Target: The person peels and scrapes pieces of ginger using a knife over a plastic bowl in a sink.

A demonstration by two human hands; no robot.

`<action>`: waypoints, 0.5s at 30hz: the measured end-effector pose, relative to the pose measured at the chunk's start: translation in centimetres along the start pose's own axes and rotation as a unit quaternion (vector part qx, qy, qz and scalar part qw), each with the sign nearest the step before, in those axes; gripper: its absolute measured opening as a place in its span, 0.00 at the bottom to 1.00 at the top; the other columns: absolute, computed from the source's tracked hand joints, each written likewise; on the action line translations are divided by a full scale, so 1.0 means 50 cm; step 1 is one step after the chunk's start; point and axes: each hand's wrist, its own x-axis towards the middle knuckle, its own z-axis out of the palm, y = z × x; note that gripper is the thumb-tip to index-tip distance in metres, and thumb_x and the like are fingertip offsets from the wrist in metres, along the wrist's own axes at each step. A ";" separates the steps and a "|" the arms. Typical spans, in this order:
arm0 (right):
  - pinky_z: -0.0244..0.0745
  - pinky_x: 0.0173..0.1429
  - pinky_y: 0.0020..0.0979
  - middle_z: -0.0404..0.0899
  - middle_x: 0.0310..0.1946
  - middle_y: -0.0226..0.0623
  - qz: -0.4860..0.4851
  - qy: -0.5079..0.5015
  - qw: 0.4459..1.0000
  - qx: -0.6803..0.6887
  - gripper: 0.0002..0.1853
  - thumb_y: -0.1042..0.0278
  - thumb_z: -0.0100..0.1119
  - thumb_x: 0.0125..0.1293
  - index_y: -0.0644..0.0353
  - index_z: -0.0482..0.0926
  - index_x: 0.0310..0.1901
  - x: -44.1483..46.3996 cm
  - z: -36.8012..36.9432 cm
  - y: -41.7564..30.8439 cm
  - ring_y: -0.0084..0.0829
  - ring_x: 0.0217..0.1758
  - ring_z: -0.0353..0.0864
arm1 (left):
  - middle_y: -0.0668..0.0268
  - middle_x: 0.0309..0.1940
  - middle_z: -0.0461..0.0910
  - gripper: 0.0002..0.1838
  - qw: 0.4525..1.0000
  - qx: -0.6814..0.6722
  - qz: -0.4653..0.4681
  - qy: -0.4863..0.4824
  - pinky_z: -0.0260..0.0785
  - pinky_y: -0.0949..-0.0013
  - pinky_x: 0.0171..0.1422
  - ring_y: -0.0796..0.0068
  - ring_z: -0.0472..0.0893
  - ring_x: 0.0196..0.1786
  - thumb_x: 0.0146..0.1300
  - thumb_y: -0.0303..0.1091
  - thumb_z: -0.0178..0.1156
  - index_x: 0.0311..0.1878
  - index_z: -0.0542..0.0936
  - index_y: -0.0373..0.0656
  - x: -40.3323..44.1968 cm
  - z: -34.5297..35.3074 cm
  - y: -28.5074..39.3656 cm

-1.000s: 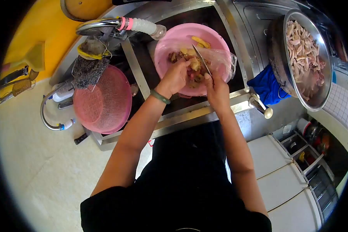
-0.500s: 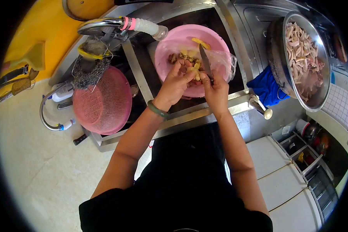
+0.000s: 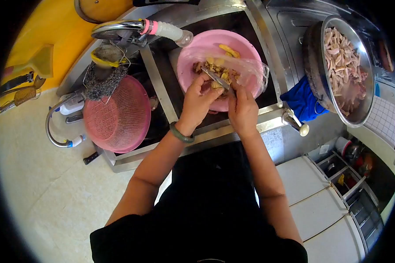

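Note:
Over a pink basin [image 3: 193, 44], my right hand [image 3: 243, 108] is closed around a small knife [image 3: 216, 78], its blade pointing up and to the left. My left hand [image 3: 196, 104] pinches a yellowish piece of ginger [image 3: 216, 86] beneath the blade, fingers partly hiding it. Brown and yellow ginger pieces and scraps [image 3: 220, 69] lie in the basin behind my hands. A longer peeled piece [image 3: 229, 50] rests near the basin's far side. Clear plastic film [image 3: 252, 79] drapes across the basin's right part.
The basin sits in a metal sink under a faucet [image 3: 166, 31]. Left of it lean a pink colander [image 3: 114, 116] and a wire holder with steel wool [image 3: 102, 81]. On the right stand a steel bowl of pale meat strips [image 3: 341, 57] and a blue cloth [image 3: 303, 100].
The knife has swung from upright on the right to slanting left across the ginger. My hands remain close together over the basin.

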 end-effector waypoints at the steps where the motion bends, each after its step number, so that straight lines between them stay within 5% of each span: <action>1: 0.76 0.40 0.44 0.78 0.36 0.44 -0.002 0.000 1.000 -0.008 0.17 0.74 0.56 0.54 0.57 0.77 0.48 0.001 0.001 -0.003 0.48 0.36 0.79 | 0.64 0.47 0.76 0.17 1.000 -0.009 -0.012 -0.006 0.71 0.72 0.57 0.76 0.76 0.51 0.60 0.21 0.61 0.52 0.70 0.37 -0.004 -0.001 0.002; 11: 0.75 0.43 0.43 0.78 0.36 0.47 -0.035 -0.041 0.997 -0.047 0.18 0.77 0.57 0.52 0.61 0.76 0.48 0.002 -0.009 -0.012 0.49 0.38 0.78 | 0.65 0.44 0.78 0.17 0.995 -0.089 -0.022 0.032 0.72 0.72 0.52 0.75 0.78 0.48 0.62 0.24 0.59 0.54 0.72 0.37 -0.017 0.001 -0.018; 15: 0.75 0.42 0.43 0.78 0.35 0.45 -0.064 -0.052 0.995 -0.049 0.17 0.76 0.57 0.51 0.61 0.75 0.46 0.007 -0.012 -0.009 0.48 0.38 0.78 | 0.64 0.45 0.78 0.17 0.992 -0.080 -0.100 0.010 0.73 0.72 0.52 0.74 0.79 0.47 0.63 0.25 0.59 0.55 0.72 0.36 -0.021 -0.022 -0.027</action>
